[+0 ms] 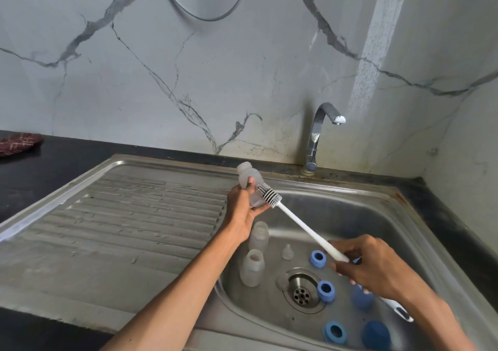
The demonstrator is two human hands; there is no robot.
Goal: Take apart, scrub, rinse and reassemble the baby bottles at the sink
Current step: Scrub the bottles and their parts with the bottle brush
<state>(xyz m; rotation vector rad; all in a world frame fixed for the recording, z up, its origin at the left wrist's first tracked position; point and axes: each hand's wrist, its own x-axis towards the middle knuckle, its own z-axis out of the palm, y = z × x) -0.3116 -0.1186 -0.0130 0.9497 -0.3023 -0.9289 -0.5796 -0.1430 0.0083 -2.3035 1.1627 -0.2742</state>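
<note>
Steel sink (350, 216): our left hand (244, 210) grips a frosted bottle (249, 179) above the basin's back-left corner, tilted, mouth pointing away toward the drainboard (121, 216). Our right hand (377, 267) is curled round the white handle of the brush (304, 228), bristle head touching the bottle's side. In the basin we see two more bottles (254, 253), two clear teats (287, 252), three blue rings (326, 290) and two blue caps (376, 334); tap (320, 132) shows no water.

Lying crumpled at the far left of the black countertop (40, 172): a maroon patterned cloth (18, 143). Looping down across the veined marble wall (242, 67): a grey cable (204, 13).
</note>
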